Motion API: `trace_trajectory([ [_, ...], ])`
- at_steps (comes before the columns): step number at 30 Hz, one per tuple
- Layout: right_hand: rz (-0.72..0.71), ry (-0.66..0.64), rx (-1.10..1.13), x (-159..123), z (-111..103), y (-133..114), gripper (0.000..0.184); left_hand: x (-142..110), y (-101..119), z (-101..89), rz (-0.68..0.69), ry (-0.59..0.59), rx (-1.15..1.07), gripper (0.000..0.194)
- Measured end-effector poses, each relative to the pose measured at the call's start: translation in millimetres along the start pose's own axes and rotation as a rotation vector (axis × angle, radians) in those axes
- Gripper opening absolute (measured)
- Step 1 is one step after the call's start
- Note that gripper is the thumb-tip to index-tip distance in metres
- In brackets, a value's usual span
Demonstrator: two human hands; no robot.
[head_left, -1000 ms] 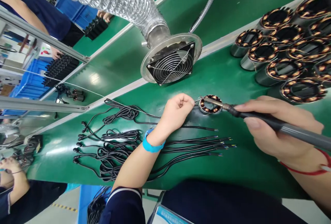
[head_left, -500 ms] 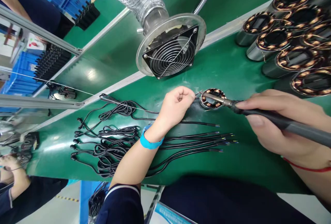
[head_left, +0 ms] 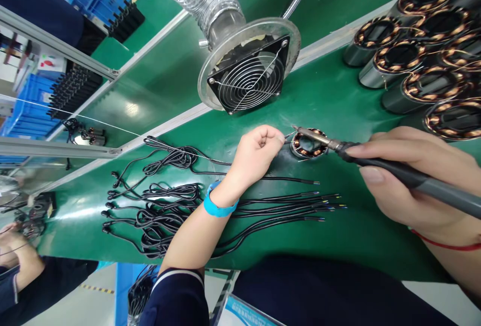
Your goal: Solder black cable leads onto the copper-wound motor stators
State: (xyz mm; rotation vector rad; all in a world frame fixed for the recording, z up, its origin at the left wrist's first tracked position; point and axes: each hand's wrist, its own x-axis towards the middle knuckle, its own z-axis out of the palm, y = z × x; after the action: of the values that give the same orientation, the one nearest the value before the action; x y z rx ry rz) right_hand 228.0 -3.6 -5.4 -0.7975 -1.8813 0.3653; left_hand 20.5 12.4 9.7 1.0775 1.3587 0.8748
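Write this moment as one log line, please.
left hand: pinching thin wire | right hand: holding black-handled soldering iron, metal tip near copper-wound ring | nearby: coiled black cables on green table

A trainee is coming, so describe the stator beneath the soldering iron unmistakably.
Find the grilled fan over the green bench. Below it in view, just past the left hand, is the copper-wound stator. Unlike the clustered stators at right, it stands alone, overlapped by the soldering iron.

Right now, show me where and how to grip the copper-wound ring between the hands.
Grip the copper-wound ring by its outer wall, probably from the wearer's side: the wall shows below the windings, while wires and the left hand crowd its left and the pen-shaped tool crosses its top.
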Motion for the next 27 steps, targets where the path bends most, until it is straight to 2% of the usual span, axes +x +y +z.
trace_trajectory([
  [8, -0.001, 0.014, -0.205, -3, 6, 2, 0.054, 2, -1, -0.3, 0.013, 0.003, 0.015, 0.015],
  [10, 0.063, -0.032, -0.220, 1, 5, -4, 0.052, 2, -2, -1.1, 0.033, 0.001, 0.022, 0.015],
  [14, 0.248, -0.203, -0.167, 12, 6, -17, 0.034, -1, -5, -3.7, 0.100, 0.001, 0.051, 0.015],
  [17, 0.330, -0.256, -0.133, 17, 14, -21, 0.034, -4, -6, -5.7, 0.145, 0.001, 0.101, 0.014],
  [22, 0.417, -0.154, -0.075, 15, 35, -18, 0.042, -10, -4, -8.9, 0.197, -0.058, 0.215, 0.013],
  [27, 0.437, -0.083, -0.025, 13, 44, -14, 0.043, -12, 1, -10.0, 0.443, -0.026, 0.415, 0.014],
])
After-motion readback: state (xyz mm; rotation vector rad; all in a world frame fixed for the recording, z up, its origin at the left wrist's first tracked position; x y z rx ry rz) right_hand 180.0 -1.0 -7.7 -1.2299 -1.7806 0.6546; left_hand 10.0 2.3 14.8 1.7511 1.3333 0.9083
